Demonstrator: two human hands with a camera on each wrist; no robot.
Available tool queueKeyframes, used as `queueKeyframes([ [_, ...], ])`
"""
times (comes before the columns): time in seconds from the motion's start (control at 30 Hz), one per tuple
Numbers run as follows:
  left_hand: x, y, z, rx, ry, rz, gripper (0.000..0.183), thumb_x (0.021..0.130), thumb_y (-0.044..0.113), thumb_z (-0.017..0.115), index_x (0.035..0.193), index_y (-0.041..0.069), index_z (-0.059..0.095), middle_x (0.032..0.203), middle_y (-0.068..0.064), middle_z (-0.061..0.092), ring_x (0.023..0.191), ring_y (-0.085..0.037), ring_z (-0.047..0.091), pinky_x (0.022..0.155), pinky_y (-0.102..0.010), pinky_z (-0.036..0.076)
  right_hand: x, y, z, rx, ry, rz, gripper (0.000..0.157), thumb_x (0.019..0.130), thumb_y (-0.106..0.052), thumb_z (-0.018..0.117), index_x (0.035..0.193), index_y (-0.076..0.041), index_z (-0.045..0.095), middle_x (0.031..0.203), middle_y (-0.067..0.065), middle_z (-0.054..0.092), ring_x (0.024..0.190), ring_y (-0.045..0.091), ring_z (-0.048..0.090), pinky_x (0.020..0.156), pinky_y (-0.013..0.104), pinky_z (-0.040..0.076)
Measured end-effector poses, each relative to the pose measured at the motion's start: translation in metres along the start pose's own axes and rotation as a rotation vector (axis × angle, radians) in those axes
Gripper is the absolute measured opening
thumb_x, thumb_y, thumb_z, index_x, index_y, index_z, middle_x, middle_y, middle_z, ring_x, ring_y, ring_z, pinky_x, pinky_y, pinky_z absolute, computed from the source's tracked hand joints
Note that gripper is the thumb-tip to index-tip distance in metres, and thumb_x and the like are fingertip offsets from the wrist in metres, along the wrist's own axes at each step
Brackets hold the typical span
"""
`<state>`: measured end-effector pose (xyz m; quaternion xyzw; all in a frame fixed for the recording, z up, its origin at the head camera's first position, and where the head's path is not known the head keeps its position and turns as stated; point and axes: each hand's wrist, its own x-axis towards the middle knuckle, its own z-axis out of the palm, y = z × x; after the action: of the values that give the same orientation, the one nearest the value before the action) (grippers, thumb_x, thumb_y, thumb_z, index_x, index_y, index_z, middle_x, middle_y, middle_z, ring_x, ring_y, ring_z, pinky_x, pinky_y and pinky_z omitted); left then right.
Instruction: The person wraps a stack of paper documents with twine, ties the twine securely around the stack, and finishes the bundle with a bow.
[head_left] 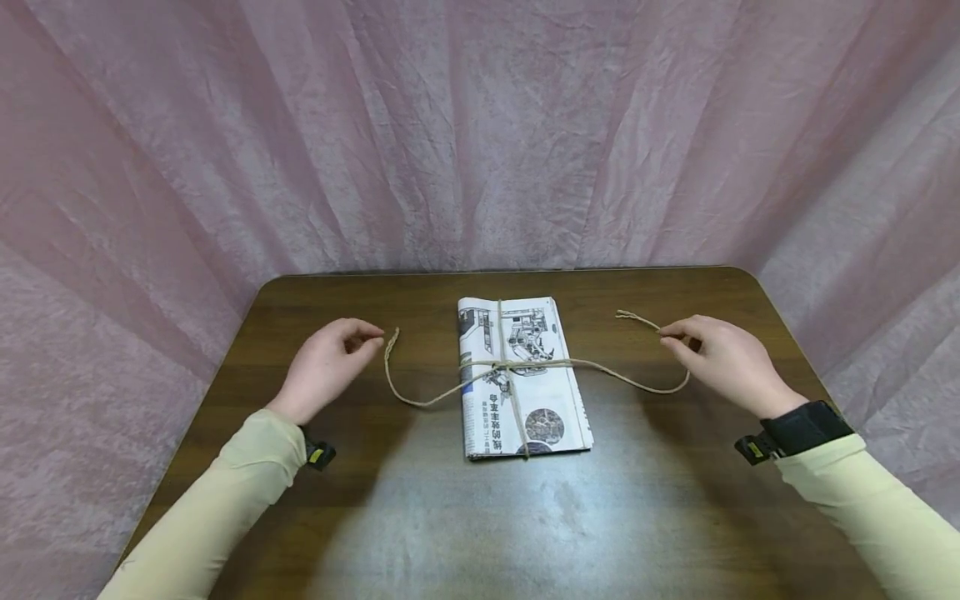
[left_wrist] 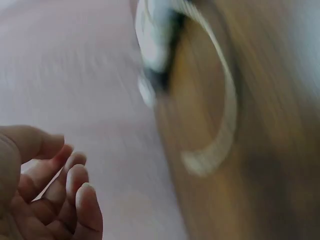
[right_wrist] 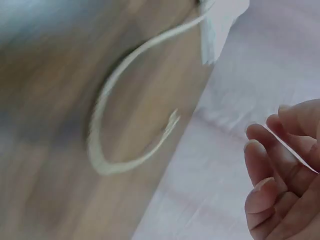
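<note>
A folded newspaper bundle (head_left: 551,400) lies on the table, tied crosswise with thin twine (head_left: 516,408). The twine crosses near the bundle's middle, and one loose end runs out to each side. My left hand (head_left: 327,365), fingers loosely bent, hovers just left of the left twine end (head_left: 387,354); the left wrist view shows that twine (left_wrist: 227,110) apart from the fingers. On the other side, my right hand (head_left: 723,358) overlaps the right twine end in the head view. From the right wrist, the curved twine (right_wrist: 102,117) lies away from the relaxed fingers, which hold nothing.
The brown wooden table (head_left: 465,533) has rounded far corners. Behind it and along both sides hangs a pink curtain (head_left: 525,142). A dark band with a small camera (head_left: 757,448) sits on the right wrist, and another small camera (head_left: 320,455) is at the left wrist.
</note>
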<state>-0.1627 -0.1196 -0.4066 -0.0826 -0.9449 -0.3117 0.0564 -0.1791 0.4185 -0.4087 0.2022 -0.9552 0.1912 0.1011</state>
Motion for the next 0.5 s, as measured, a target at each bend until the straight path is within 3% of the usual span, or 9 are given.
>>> queueKeyframes([
  [0.1,-0.002,0.030,0.021,0.089,-0.062,0.126,0.017,0.093,0.037,0.068,0.104,0.025,0.073,0.098,0.011,0.065,0.083,-0.011,0.059,0.071,-0.034,0.049,0.011,-0.016,0.011,0.007,-0.023,-0.045,0.015,0.096,-0.024,0.067,0.107,-0.020,0.075,0.089,-0.009,0.066,0.070,0.010,0.054,0.060,0.033,0.044],
  [0.17,-0.004,0.038,0.037,0.141,-0.116,0.171,0.017,0.091,0.038,0.071,0.102,0.025,0.074,0.096,0.012,0.065,0.082,-0.008,0.060,0.070,-0.032,0.050,0.017,-0.025,0.024,0.004,-0.053,-0.070,0.015,0.095,-0.024,0.068,0.106,-0.019,0.075,0.090,-0.008,0.067,0.070,0.009,0.054,0.059,0.033,0.045],
  [0.33,-0.011,0.031,0.069,0.274,-0.185,0.202,0.028,0.085,0.039,0.076,0.104,0.019,0.073,0.099,0.006,0.065,0.087,-0.012,0.064,0.070,-0.034,0.052,0.025,-0.031,0.060,-0.018,-0.160,-0.075,0.016,0.093,-0.023,0.069,0.105,-0.015,0.075,0.091,-0.006,0.067,0.077,0.010,0.060,0.065,0.036,0.050],
  [0.5,-0.014,0.019,0.078,0.311,-0.190,0.208,0.025,0.082,0.036,0.079,0.102,0.021,0.073,0.098,0.006,0.065,0.090,-0.016,0.064,0.073,-0.038,0.053,0.024,-0.026,0.080,-0.063,-0.213,-0.026,0.018,0.090,-0.022,0.072,0.106,-0.014,0.073,0.094,-0.002,0.065,0.084,0.017,0.063,0.071,0.041,0.052],
])
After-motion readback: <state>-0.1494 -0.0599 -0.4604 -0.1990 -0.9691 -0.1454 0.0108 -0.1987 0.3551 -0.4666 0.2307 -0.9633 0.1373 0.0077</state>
